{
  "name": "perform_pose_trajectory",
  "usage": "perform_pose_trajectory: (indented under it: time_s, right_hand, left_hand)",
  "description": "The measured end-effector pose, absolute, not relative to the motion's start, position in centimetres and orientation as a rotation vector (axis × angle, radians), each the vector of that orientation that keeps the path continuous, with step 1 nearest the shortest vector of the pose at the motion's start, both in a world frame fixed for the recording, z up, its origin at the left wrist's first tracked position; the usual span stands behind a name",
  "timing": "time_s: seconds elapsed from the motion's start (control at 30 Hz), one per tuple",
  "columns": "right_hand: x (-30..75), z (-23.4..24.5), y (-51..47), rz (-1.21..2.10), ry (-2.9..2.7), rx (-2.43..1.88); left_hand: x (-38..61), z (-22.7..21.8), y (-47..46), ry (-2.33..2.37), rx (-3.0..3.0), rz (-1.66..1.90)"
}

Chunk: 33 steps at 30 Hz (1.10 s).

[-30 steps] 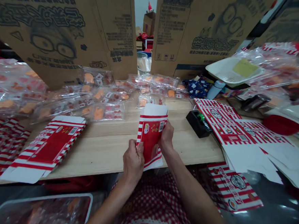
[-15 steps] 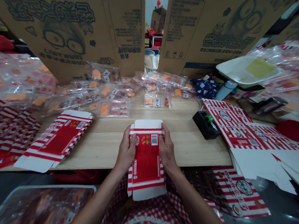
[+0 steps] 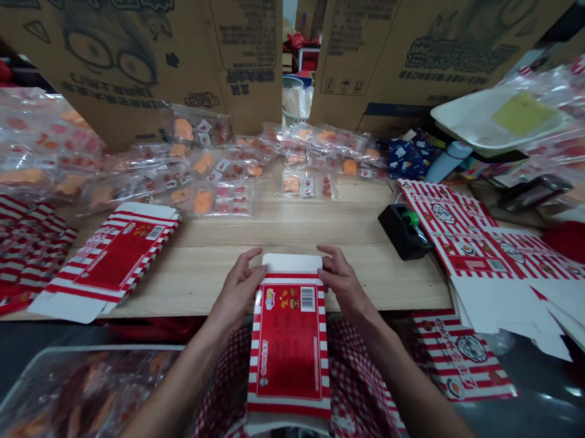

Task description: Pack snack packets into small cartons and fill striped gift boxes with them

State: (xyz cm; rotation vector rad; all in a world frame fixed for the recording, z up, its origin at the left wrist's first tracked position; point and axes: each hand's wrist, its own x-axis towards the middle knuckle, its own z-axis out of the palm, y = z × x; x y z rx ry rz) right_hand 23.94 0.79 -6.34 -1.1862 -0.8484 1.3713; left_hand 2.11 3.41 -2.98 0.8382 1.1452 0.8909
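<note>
A flat red-and-white striped carton (image 3: 290, 339) lies lengthwise over my lap, its white top flap resting on the front edge of the wooden table (image 3: 291, 235). My left hand (image 3: 237, 288) grips the carton's upper left corner with fingers curled round the flap. My right hand (image 3: 344, 281) grips the upper right corner the same way. A barcode and small pictures show near the carton's top.
A stack of flat striped cartons (image 3: 112, 260) lies at the left, more sheets (image 3: 475, 248) at the right. Clear snack packets (image 3: 214, 187) spread across the back. A black tape dispenser (image 3: 402, 230) sits to the right, tall cardboard boxes (image 3: 134, 41) behind, a white tray (image 3: 480, 119) at far right.
The carton went from upright in front of me to lying flat and lengthwise toward my lap. Both hands slid up to its top corners at the table edge.
</note>
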Motion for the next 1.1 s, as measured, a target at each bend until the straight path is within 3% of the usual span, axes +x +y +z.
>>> perform_pose_trajectory:
  time_s: [0.13,0.33,0.6,0.83,0.93,1.1]
  right_hand:
    - [24.4,-5.1,0.9,1.412,-0.994,-1.192]
    - [25.0,-4.9,-0.8,0.895,-1.573,-1.145]
    - [25.7,-3.3,1.8,1.473,-1.395,-1.207]
    - [26.8,-3.4,1.7,0.869,-1.840,-1.239]
    - [27.5,-3.1,0.7,1.057,-1.847,-1.157]
    - [28.6,-2.2,0.4,1.655,-1.605,-1.110]
  left_hand:
    - [1.5,-2.4,4.0,1.053,0.931,0.799]
    - [0.6,-2.7,2.6,1.105,1.178,0.823]
    - [3.1,-1.2,2.7,1.095,1.119,0.835]
    - [1.3,-1.2,3.0,1.013,1.092,0.742]
    - [0.2,-1.7,3.1,0.953,1.032,0.651]
    - [-0.4,-1.9,3.6,0.914,1.146,0.599]
